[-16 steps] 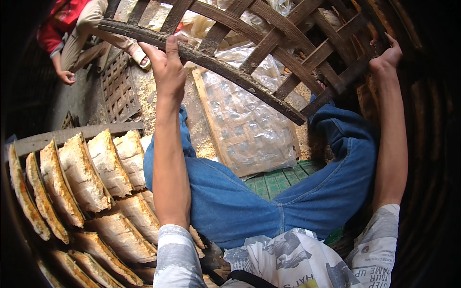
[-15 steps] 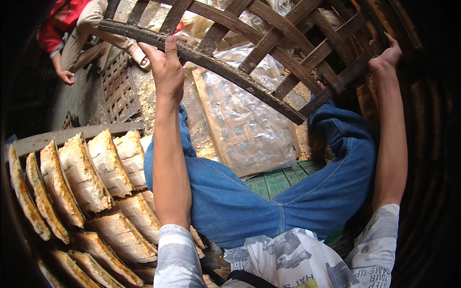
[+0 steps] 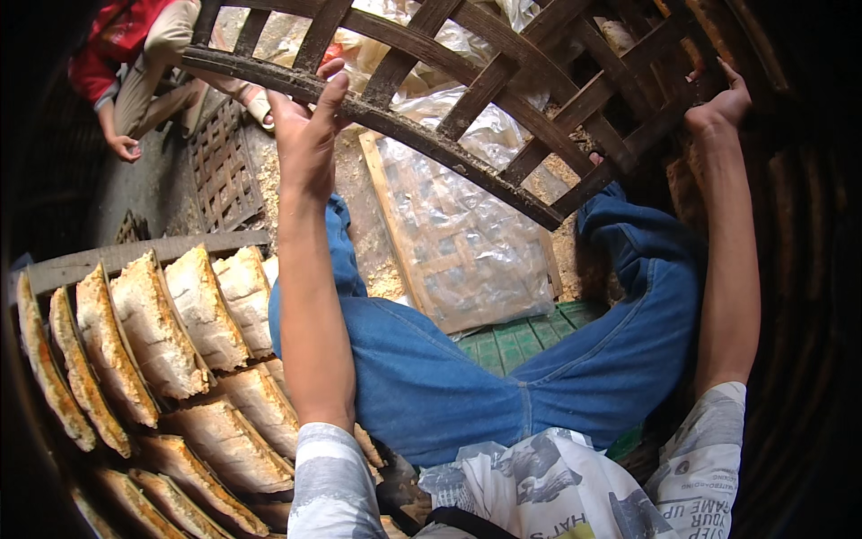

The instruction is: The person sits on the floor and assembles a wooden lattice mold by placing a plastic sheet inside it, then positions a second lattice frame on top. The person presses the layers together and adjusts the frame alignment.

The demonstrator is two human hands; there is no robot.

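Observation:
A dark wooden lattice tray [image 3: 485, 94] with crossed slats is raised in front of me, tilted, its near rim running down to the right. My left hand [image 3: 307, 130] is closed round that near rim, thumb and a finger showing at the edge. At the tray's right side, my right hand [image 3: 721, 103] holds its edge with bent fingers, partly hidden in shadow. Below the tray lies a wood-framed lattice tray covered with clear plastic sheet [image 3: 467, 234], between my knees.
On the left stand rows of pale slabs with orange-brown edges [image 3: 157, 323] beside a wooden bar [image 3: 144, 259]. Another lattice tray [image 3: 224, 166] lies on the crumb-strewn floor. A person in red [image 3: 108, 54] is at the upper left. Green slats [image 3: 516, 340] lie below me.
My left hand has shifted slightly left along the rim and its fingers have changed position. The raised tray has moved a little up and left. My right hand stays nearly in place.

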